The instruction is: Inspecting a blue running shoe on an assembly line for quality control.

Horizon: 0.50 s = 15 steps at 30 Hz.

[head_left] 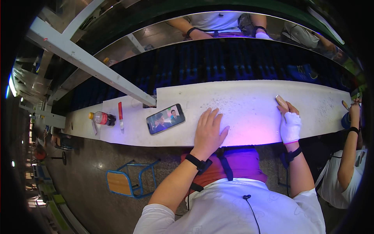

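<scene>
My left hand [208, 130] lies flat on the white worktop [241, 130], fingers stretched and holding nothing. Farther right, my right hand [290, 124] wears a white glove that leaves the fingertips bare. Its fingers are closed around a short tan stick-like tool [281, 102], whose far end points away from me; the rest of it is hidden in the grip. Small dark specks are scattered over the worktop between and beyond my hands. Left of my left hand lies a phone [165, 119] with a picture of people on its screen.
A red-handled tool [120, 115] and a dark-drink bottle [102, 118] lie at the left. A pale metal post [93, 64] slants down to the worktop. Dark slots with blue parts [218, 64] run behind it. A blue stool [132, 179] stands below; a co-worker's hand [354, 111] is far right.
</scene>
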### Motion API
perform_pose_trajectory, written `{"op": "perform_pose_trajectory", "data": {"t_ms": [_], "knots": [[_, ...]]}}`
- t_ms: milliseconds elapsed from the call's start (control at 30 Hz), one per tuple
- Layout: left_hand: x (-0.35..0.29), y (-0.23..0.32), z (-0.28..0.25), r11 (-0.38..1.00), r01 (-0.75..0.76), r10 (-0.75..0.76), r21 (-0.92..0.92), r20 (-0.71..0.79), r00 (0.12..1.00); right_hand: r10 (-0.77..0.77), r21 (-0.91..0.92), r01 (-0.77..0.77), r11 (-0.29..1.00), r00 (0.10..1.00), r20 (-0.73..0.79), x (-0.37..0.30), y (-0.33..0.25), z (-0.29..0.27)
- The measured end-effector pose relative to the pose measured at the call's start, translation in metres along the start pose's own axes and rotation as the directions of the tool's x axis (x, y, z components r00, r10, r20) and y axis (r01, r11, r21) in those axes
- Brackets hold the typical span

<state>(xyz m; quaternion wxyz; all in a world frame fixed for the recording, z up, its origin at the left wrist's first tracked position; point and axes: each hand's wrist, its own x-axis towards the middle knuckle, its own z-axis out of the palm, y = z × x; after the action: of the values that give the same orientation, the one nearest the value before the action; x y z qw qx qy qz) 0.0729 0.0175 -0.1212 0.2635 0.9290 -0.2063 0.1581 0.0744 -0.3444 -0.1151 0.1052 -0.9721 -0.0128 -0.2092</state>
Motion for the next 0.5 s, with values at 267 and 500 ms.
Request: {"op": "perform_pose_trajectory", "data": {"t_ms": [267,500], "knots": [[-0.0008,0.0002,-0.0005,1.000,0.003,-0.003,-0.012,0.000,1.000,0.004,0.001,-0.004,1.000,1.000,-0.024,0.0006,-0.0022,-0.0015],[-0.0002,0.0006,-0.0011,1.000,0.004,-0.004,-0.014,-0.009,1.000,0.010,0.006,-0.009,1.000,1.000,-0.015,0.0005,-0.0018,-0.0002]]}}
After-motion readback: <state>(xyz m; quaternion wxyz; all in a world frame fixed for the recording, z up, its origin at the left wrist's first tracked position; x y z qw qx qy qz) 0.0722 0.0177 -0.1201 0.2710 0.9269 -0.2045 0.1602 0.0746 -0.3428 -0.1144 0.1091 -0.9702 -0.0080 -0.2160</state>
